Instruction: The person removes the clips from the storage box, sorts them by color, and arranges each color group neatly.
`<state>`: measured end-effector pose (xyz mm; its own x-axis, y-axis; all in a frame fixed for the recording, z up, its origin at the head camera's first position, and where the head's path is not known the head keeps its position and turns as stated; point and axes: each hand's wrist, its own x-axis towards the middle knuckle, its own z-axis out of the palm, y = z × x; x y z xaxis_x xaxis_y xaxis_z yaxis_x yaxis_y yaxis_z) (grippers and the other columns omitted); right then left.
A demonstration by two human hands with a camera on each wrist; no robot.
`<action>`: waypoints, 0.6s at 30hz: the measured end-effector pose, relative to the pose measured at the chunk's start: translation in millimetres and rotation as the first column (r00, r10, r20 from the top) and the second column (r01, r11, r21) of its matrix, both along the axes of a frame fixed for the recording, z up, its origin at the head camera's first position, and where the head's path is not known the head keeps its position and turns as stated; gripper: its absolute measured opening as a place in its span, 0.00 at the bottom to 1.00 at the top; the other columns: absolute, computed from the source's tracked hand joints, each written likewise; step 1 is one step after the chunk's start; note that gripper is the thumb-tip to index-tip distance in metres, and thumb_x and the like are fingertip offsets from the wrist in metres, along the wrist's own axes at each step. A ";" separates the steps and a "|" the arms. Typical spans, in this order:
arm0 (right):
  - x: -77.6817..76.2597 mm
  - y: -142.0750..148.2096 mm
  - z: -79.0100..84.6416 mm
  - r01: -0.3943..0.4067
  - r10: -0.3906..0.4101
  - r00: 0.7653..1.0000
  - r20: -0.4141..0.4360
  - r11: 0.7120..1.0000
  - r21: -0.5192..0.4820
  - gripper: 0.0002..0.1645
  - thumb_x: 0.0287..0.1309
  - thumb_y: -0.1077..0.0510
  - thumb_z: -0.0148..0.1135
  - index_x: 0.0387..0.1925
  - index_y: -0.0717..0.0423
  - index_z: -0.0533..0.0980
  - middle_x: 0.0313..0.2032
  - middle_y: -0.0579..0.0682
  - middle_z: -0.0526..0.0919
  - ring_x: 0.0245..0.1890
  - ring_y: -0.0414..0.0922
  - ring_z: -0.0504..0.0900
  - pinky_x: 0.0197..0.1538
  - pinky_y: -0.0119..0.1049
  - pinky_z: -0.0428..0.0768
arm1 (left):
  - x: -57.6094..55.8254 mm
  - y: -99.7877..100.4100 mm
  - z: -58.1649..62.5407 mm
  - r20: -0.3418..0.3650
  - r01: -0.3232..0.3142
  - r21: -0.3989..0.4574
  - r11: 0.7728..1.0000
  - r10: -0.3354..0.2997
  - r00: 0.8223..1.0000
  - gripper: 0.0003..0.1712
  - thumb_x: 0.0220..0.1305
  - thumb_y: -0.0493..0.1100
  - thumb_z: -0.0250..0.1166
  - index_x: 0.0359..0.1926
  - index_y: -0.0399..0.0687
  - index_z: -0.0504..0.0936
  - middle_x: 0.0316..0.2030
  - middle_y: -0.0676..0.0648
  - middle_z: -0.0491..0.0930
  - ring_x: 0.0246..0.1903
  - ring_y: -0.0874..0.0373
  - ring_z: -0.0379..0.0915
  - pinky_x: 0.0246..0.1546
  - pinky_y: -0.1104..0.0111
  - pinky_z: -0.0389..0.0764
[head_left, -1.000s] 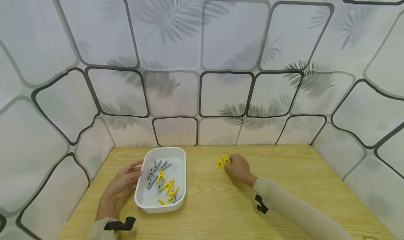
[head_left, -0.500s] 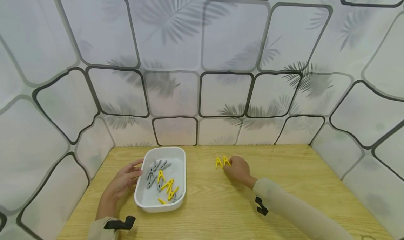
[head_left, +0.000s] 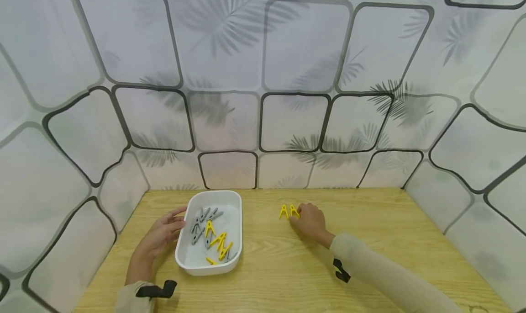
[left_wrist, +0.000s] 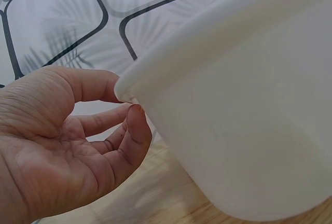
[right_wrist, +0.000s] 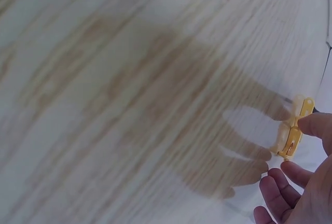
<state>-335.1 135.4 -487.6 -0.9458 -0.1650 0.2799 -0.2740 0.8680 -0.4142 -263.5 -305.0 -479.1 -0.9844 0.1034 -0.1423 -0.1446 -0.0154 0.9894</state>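
From my end, I have the right hand (head_left: 310,221) near the middle of the table's (head_left: 263,267) far edge, thumb and finger pinched on a yellow peg (head_left: 293,211). A second peg (head_left: 283,211) sits just left of it. I have the left hand (head_left: 160,235) slack, fingers loosely curved, touching the tub's (head_left: 207,271) left rim. The tub lies towards the table's far left corner, grey pegs (head_left: 198,236) mostly along its left side, yellow ones (head_left: 224,251) from its middle to its near edge.

The rounded rectangular white tub (left_wrist: 238,120) looks like smooth, matt plastic; the A-shaped yellow clips (right_wrist: 294,135) look plastic too. The flat, light-brown surface (head_left: 271,267) shows wood grain.
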 end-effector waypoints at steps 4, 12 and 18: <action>1.9 0.5 -0.7 0.014 -0.014 1.000 0.016 0.999 0.033 0.20 0.55 0.51 0.71 0.41 0.64 0.84 0.29 0.54 0.82 0.24 0.43 0.71 0.33 0.44 0.78 | -0.3 0.1 -0.2 -0.002 0.002 -0.012 1.000 -0.002 1.000 0.38 0.74 0.38 0.60 0.78 0.38 0.55 0.48 0.53 0.75 0.46 0.66 0.78 0.49 0.71 0.83; 3.5 0.2 -1.5 0.017 -0.018 0.999 0.034 0.999 0.039 0.24 0.56 0.50 0.69 0.49 0.62 0.81 0.34 0.55 0.83 0.26 0.46 0.71 0.41 0.52 0.78 | -0.3 -0.2 0.1 -0.002 0.002 -0.017 1.000 -0.002 1.000 0.37 0.74 0.38 0.60 0.78 0.38 0.55 0.48 0.53 0.75 0.46 0.66 0.78 0.48 0.71 0.83; 4.1 0.9 -1.4 0.015 -0.017 0.999 0.044 0.999 0.028 0.25 0.57 0.50 0.68 0.52 0.62 0.80 0.36 0.56 0.83 0.26 0.46 0.70 0.44 0.55 0.78 | -0.5 0.4 0.6 -0.005 0.001 -0.020 1.000 -0.001 1.000 0.38 0.74 0.38 0.60 0.78 0.37 0.55 0.48 0.53 0.75 0.45 0.66 0.78 0.47 0.71 0.83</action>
<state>-331.1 136.3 -489.0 -0.9597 -0.1568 0.2332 -0.2419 0.8834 -0.4013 -264.0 -304.6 -478.5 -0.9850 0.1014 -0.1394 -0.1397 0.0043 0.9902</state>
